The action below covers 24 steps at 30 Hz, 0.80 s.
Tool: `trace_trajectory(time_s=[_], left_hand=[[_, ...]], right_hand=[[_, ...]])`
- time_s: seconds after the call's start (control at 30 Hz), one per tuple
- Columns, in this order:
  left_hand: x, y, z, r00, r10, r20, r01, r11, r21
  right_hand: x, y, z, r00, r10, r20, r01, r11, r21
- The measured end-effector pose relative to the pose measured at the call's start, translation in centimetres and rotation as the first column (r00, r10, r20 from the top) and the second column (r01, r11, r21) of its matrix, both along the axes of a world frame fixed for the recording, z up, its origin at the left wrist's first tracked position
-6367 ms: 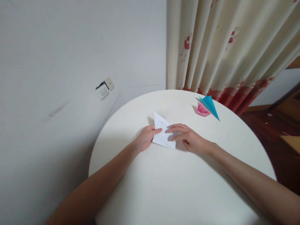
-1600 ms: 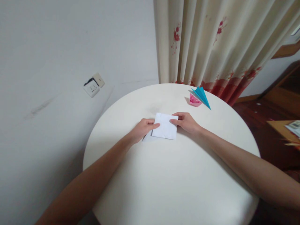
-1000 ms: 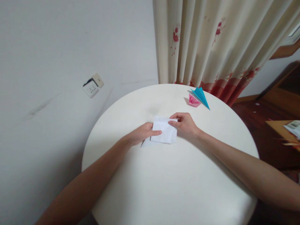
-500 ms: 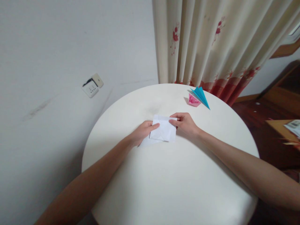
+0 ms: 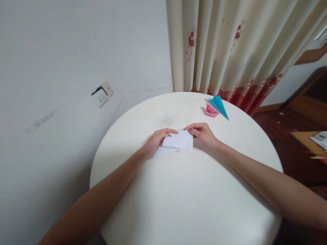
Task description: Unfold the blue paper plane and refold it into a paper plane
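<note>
A folded sheet of white paper [image 5: 176, 141] lies between my two hands, low over the middle of the table. My left hand [image 5: 156, 142] is closed on its left side, with fingers stretched along the top edge. At the top right corner my right hand [image 5: 200, 132] pinches the paper between thumb and fingers. The top edge is bent over in a narrow flap, and another layer of the paper shows at the lower left, partly under my left hand.
The round white table [image 5: 189, 197] stands against a wall with a socket plate [image 5: 99, 98]. Near its far right edge are a pink folded paper piece [image 5: 211, 110] and a blue paper plane [image 5: 220, 107]. A curtain [image 5: 217, 51] hangs behind; a cardboard box [image 5: 304, 139] is at right.
The paper's top edge has been tipped toward me and looks shorter now. My left fingers have come over onto its top edge; my right hand has barely moved.
</note>
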<state>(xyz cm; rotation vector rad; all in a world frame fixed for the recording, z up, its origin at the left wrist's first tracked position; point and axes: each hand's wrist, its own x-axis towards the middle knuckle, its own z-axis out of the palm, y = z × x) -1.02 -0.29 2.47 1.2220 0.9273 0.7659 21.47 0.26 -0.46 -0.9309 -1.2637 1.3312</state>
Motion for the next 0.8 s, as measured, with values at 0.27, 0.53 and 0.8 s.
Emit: trace_trajectory(time_s=[0.27,0.53,0.8], left_hand=[[0.1,-0.2,-0.8,0.980,0.031,-0.199,0.020,0.968,0.250],[0.1,-0.3,-0.8,0.976,-0.106,-0.191,0.139,0.976,0.167],[0.2,-0.3,-1.6,0.964,-0.066,-0.256,0.094,0.991,0.100]], right_hand=[[-0.1,-0.4,0.6,0.998,-0.004,0.062,0.001,0.999,0.053],[-0.6,-0.9,0.4,0.993,-0.014,0.121,0.000,0.994,0.112],[-2.0,-2.0,0.4,0.977,0.067,-0.200,-0.122,0.953,-0.278]])
